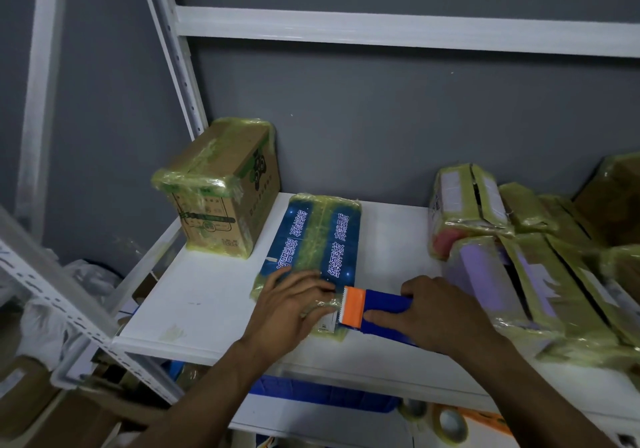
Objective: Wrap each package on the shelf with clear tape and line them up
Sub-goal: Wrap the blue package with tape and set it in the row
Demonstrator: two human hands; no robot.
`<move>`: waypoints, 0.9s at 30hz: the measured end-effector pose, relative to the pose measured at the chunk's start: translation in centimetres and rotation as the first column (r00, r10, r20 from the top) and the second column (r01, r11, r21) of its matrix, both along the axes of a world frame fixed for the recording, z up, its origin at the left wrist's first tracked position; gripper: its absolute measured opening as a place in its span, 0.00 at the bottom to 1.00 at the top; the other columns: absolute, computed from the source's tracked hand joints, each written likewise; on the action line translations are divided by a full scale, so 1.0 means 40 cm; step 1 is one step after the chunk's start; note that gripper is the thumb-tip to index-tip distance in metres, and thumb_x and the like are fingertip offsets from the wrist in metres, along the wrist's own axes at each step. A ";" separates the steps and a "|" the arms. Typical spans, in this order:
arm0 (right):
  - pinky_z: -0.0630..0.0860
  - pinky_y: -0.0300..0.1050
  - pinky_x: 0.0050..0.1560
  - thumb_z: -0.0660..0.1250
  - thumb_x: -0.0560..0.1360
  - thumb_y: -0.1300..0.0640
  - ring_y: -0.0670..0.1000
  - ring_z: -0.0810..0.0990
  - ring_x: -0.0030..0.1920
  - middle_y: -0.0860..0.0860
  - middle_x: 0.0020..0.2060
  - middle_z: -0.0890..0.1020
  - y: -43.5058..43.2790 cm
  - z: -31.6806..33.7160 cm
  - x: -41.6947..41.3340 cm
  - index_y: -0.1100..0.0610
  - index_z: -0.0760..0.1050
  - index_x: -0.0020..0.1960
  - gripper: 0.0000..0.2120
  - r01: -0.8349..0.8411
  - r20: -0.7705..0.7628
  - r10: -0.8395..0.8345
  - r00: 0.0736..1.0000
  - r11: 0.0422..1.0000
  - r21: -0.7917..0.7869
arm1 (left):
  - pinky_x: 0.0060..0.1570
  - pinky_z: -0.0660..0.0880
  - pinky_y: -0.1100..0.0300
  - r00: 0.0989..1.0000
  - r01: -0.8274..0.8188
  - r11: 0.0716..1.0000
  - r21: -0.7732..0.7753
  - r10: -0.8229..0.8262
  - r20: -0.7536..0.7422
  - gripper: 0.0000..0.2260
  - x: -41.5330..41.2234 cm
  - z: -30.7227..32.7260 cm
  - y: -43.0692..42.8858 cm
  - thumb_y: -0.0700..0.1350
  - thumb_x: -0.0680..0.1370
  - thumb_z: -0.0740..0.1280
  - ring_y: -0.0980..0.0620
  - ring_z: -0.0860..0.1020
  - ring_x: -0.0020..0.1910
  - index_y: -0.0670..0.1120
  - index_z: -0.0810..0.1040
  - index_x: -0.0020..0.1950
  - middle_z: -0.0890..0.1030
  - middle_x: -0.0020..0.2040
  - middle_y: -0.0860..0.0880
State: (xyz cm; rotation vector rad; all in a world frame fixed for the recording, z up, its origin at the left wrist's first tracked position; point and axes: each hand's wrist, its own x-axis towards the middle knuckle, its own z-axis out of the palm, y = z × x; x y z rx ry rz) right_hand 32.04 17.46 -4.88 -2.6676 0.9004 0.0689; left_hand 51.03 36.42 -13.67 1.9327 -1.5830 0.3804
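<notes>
A flat blue package (311,236) with white lettering and yellowish tape bands lies on the white shelf (207,295). My left hand (294,304) presses flat on its near end, fingers spread. My right hand (440,312) grips a blue tape dispenser (384,304) whose orange toothed head (351,307) meets the package's near right edge. A taped cardboard box (221,188) stands upright at the shelf's back left.
Several taped packages (512,257), some purple, are piled at the shelf's right side. White rack posts (173,49) frame the left. Below the shelf lie a blue crate (311,392), tape rolls (450,425) and cardboard boxes (41,409).
</notes>
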 end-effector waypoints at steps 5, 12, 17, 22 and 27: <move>0.80 0.41 0.41 0.61 0.61 0.15 0.44 0.80 0.40 0.43 0.40 0.80 0.015 -0.012 0.001 0.48 0.73 0.45 0.36 0.023 0.037 -0.024 0.999 0.999 0.044 | 0.60 0.67 0.56 0.999 -0.047 0.998 0.030 0.047 0.009 0.11 0.021 -0.005 -0.008 0.56 0.81 0.66 0.57 0.79 0.60 0.54 0.84 0.57 0.83 0.54 0.61; 0.73 0.38 0.36 0.62 0.63 0.17 0.43 0.79 0.39 0.42 0.38 0.78 0.035 0.001 0.001 0.47 0.70 0.43 0.33 0.009 0.070 -0.012 0.997 0.999 0.040 | 0.59 0.70 0.53 0.999 0.004 0.998 0.063 -0.002 -0.040 0.13 0.051 0.012 0.007 0.58 0.82 0.65 0.59 0.78 0.61 0.54 0.84 0.58 0.83 0.56 0.62; 0.81 0.42 0.43 0.63 0.63 0.17 0.44 0.81 0.42 0.44 0.41 0.81 0.031 0.021 -0.027 0.48 0.72 0.46 0.34 -0.001 0.067 -0.002 0.998 0.999 0.045 | 0.60 0.70 0.56 0.995 0.048 0.997 0.052 -0.044 -0.091 0.13 0.070 0.023 0.034 0.58 0.81 0.65 0.60 0.77 0.60 0.55 0.83 0.60 0.83 0.56 0.61; 0.81 0.42 0.45 0.63 0.62 0.17 0.44 0.81 0.43 0.44 0.43 0.81 0.021 0.003 -0.042 0.47 0.73 0.47 0.35 0.018 0.055 -0.020 0.998 0.999 0.034 | 0.58 0.67 0.55 0.997 0.057 0.994 0.093 -0.060 0.039 0.17 0.042 0.021 0.033 0.55 0.84 0.61 0.55 0.76 0.57 0.57 0.74 0.73 0.81 0.56 0.59; 0.81 0.42 0.45 0.62 0.63 0.17 0.44 0.80 0.42 0.44 0.43 0.81 0.015 -0.020 -0.020 0.47 0.73 0.48 0.35 0.027 0.031 -0.028 0.999 0.999 0.017 | 0.60 0.68 0.53 0.999 0.043 0.998 0.051 -0.041 -0.036 0.16 0.012 0.008 0.032 0.55 0.81 0.67 0.57 0.74 0.61 0.60 0.77 0.69 0.79 0.58 0.61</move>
